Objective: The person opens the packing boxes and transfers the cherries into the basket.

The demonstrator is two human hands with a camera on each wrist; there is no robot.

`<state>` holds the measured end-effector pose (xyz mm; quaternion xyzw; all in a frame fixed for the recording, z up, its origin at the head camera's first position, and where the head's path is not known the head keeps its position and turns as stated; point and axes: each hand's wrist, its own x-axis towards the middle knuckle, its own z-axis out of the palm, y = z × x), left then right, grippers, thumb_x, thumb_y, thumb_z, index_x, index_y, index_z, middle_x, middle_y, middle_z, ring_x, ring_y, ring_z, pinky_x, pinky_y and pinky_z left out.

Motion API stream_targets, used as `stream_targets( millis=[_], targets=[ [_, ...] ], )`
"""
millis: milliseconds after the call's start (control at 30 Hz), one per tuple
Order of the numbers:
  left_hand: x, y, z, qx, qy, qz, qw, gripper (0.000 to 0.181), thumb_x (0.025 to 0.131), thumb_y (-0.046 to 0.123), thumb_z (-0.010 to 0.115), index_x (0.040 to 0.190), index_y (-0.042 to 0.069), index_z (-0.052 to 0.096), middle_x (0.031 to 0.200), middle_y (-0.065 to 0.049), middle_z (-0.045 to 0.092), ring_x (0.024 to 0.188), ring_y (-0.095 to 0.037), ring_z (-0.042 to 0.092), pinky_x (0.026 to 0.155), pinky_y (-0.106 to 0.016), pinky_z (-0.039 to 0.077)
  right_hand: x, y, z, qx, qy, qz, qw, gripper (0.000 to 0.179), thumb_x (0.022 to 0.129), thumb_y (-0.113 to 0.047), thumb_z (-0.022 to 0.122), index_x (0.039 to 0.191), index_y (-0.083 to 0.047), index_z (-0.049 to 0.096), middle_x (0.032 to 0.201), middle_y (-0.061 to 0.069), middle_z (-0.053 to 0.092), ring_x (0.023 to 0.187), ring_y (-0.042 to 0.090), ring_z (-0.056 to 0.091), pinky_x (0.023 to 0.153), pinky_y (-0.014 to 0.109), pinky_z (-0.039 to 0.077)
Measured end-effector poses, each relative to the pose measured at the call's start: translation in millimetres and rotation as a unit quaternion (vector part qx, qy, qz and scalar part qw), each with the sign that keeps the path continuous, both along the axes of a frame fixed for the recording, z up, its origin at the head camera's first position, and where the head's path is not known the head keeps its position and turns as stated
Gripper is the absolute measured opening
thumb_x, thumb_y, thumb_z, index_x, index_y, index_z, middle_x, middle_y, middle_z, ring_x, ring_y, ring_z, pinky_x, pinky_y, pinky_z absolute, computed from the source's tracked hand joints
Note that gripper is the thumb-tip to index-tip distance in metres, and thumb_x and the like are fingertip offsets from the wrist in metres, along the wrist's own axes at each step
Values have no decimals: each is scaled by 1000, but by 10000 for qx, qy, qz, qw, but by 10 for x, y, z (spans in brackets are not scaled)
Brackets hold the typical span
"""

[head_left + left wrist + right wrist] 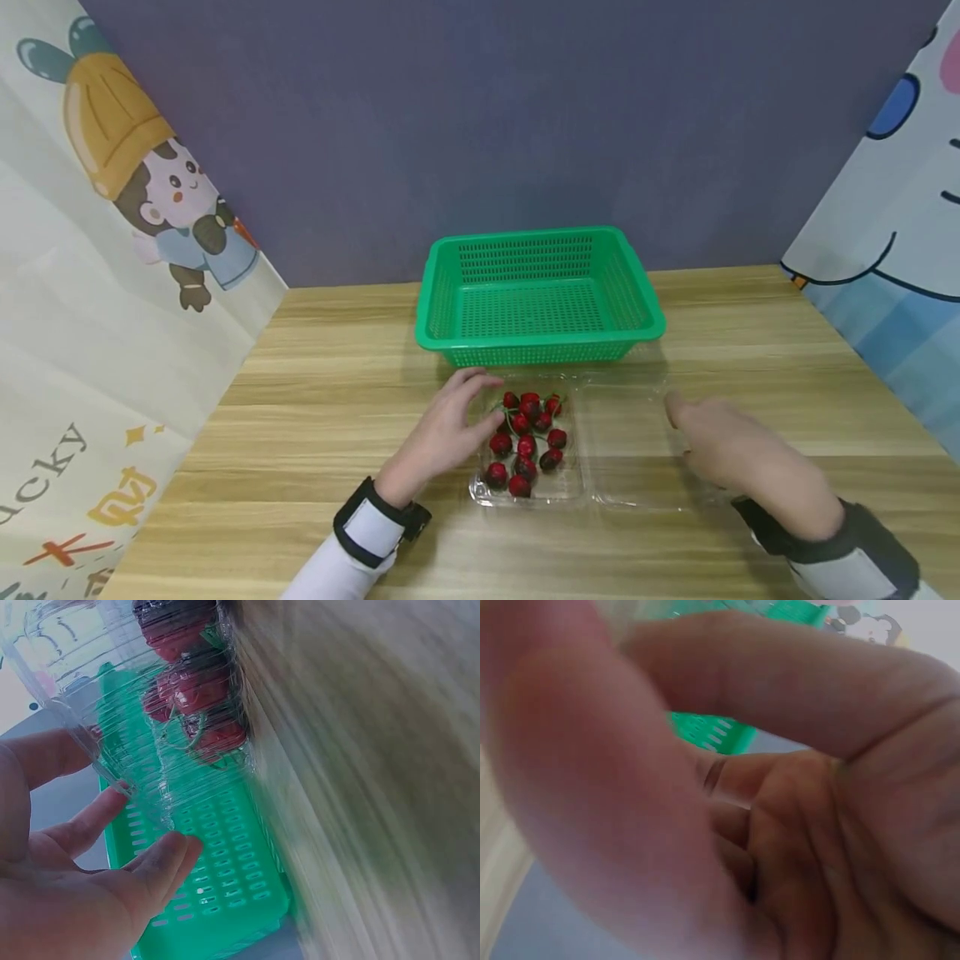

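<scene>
A clear plastic clamshell box (528,502) lies on the table with several dark red cherries (526,446) in its left half. Its transparent lid (626,442) is folded out flat to the right. My left hand (450,425) rests at the box's left side, fingers spread near the back corner and thumb over the rim. In the left wrist view, fingertips (112,796) touch the clear wall. My right hand (738,442), blurred, is by the lid's right edge. Its fingers are loosely bent, and the right wrist view shows nothing between them (780,682).
A green perforated basket (540,343) stands just behind the box, its inside bare. Wood-grain tabletop (315,433) extends on both sides. A dark purple panel (525,125) rises at the back, with cartoon-printed sheets (112,350) at the sides.
</scene>
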<state>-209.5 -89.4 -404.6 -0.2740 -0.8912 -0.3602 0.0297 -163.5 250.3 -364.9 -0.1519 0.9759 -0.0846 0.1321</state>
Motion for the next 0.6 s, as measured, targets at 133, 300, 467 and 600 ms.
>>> stream_targets(
  millis=[133,300,467,600],
  targets=[
    [-9,14,-2,-7,36,2,10000,39,92,19,70,128,9,60,141,-11,43,130,-29,44,105,-42,35,-21,-11,-43,-80,-229,-36,9997,23,80,10,64,95,-4,53,77,4,52,67,17,51,54,28,43],
    [-20,12,0,-72,-7,91,9999,40,92,21,70,129,11,60,144,-11,41,132,-28,42,106,-42,33,-44,-29,-79,-160,-429,-52,9989,23,80,12,62,92,-4,52,74,4,50,64,18,51,49,26,41],
    [-22,33,-8,10,467,267,9986,40,88,18,74,125,9,61,138,-11,44,130,-25,41,106,-40,32,-48,-47,-92,-81,-526,32,9986,22,83,7,64,103,2,56,77,4,52,66,16,52,52,26,43],
    [-34,82,24,119,1040,420,9936,37,84,15,78,118,9,65,127,-6,49,121,-22,46,102,-38,33,-36,-43,-64,-71,-489,-35,9988,17,90,-2,61,107,2,57,76,2,51,63,14,50,53,27,41]
  ],
)
